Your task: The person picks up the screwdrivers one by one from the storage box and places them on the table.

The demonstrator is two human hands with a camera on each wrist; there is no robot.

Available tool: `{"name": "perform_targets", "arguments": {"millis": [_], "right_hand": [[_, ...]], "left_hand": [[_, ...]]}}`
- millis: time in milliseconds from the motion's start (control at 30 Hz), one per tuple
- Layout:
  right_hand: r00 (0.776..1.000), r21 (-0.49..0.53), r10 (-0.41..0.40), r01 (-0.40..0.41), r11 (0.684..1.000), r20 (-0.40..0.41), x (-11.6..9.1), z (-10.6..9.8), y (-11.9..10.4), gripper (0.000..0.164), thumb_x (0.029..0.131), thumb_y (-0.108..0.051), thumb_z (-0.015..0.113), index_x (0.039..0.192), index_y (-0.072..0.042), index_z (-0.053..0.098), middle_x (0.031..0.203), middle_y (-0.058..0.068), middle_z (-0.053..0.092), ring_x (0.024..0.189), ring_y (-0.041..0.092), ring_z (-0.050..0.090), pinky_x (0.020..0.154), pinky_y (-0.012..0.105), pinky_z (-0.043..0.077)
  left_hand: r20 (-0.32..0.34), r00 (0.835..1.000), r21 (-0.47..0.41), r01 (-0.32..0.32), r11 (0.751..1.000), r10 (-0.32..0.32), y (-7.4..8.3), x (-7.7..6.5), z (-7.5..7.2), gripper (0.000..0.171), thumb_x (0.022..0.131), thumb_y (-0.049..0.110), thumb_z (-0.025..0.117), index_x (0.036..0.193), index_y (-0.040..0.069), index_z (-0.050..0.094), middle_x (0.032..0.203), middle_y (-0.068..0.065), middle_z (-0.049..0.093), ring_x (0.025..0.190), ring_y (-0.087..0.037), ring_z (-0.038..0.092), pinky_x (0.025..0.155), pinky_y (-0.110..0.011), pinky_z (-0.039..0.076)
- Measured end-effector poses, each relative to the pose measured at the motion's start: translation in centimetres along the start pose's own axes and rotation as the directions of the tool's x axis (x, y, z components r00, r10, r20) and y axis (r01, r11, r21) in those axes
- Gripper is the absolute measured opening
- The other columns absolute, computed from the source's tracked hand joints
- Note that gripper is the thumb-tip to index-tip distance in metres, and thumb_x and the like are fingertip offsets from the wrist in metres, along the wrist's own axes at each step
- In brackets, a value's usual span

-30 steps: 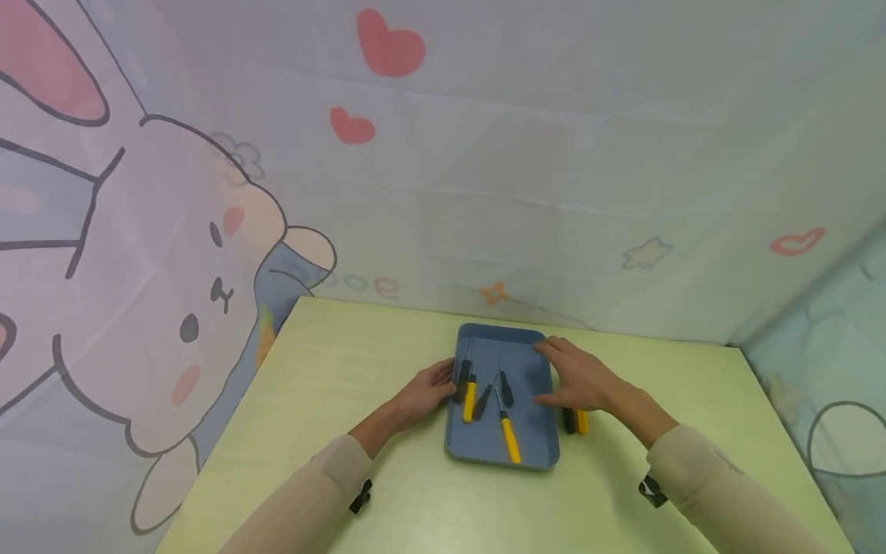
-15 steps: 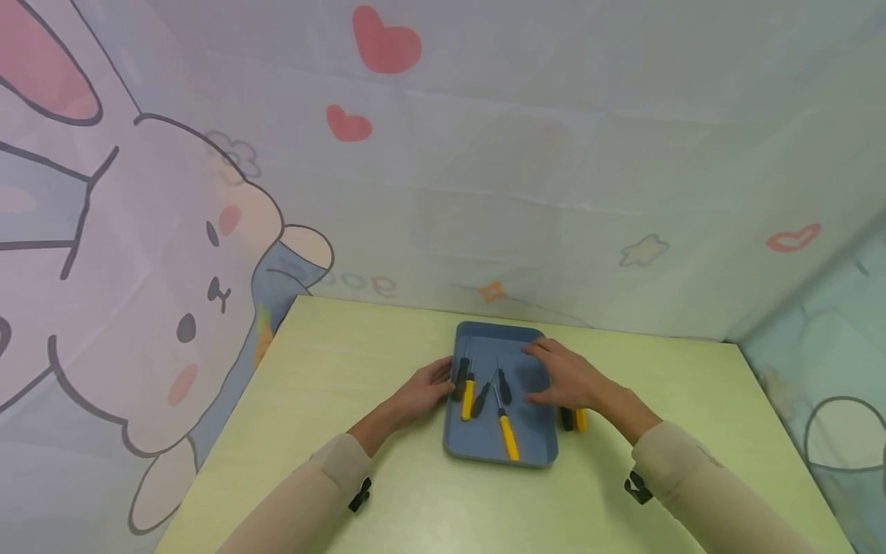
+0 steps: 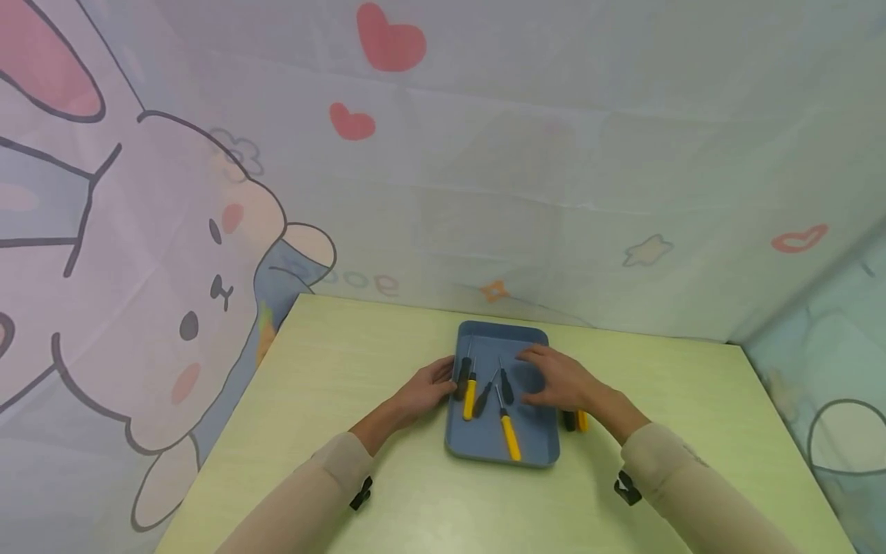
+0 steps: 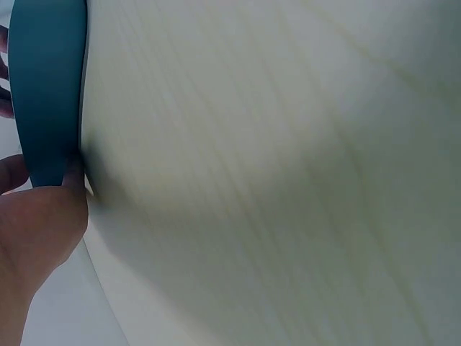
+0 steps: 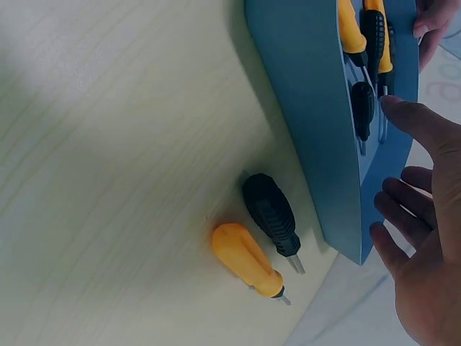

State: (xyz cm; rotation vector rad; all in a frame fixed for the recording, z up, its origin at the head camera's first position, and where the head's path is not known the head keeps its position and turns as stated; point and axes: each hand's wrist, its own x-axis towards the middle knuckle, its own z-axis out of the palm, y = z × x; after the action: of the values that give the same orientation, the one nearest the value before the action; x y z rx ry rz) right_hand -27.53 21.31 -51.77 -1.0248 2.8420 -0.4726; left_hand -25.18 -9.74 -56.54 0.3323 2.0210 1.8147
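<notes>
A blue-grey tray lies on the table with several screwdrivers inside. At its left wall, my left hand grips the rim, thumb over the edge; the left wrist view shows the hand against the outer wall. My right hand hovers over the tray's right half with fingers spread and nothing held. Nearest to it are a black screwdriver and a yellow screwdriver. Along the left side lie another yellow screwdriver and black ones. Shafts are thin and partly hard to see.
Outside the tray's right wall, a black screwdriver and a yellow screwdriver lie on the table. A printed cloth wall stands directly behind the table's far edge.
My right hand has shifted a little to the left, farther over the tray. The left hand stays at the rim, and the screwdrivers lie as before.
</notes>
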Motion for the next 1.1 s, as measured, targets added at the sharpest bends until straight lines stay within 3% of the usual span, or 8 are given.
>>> {"name": "perform_targets", "arguments": {"millis": [533, 1100], "right_hand": [[1.0, 0.02, -0.026, 0.026, 0.999, 0.01, 1.3, 1.8, -0.2, 0.073, 0.086, -0.033, 0.089, 0.145, 0.0, 0.061, 0.143, 0.019, 0.059, 0.131, 0.038, 0.058, 0.106, 0.056, 0.052], [0.997, 0.01, -0.047, 0.046, 0.999, 0.055, 2.2, 2.5, -0.7, 0.059, 0.084, -0.026, 0.091, 0.134, -0.004, 0.068, 0.134, 0.014, 0.061, 0.126, 0.037, 0.06, 0.105, 0.054, 0.052]], "left_hand": [[-0.009, 1.0, 0.007, 0.001, 1.0, -0.001, -0.2, 0.1, 0.0, 0.063, 0.109, 0.0, 0.047, 0.165, -0.007, 0.021, 0.17, -0.026, 0.027, 0.158, -0.04, 0.026, 0.128, -0.05, 0.026], [0.001, 1.0, 0.008, -0.004, 1.0, 0.004, -0.4, 0.2, 0.0, 0.062, 0.109, 0.001, 0.047, 0.165, -0.006, 0.022, 0.17, -0.026, 0.027, 0.158, -0.039, 0.027, 0.128, -0.05, 0.026]]}}
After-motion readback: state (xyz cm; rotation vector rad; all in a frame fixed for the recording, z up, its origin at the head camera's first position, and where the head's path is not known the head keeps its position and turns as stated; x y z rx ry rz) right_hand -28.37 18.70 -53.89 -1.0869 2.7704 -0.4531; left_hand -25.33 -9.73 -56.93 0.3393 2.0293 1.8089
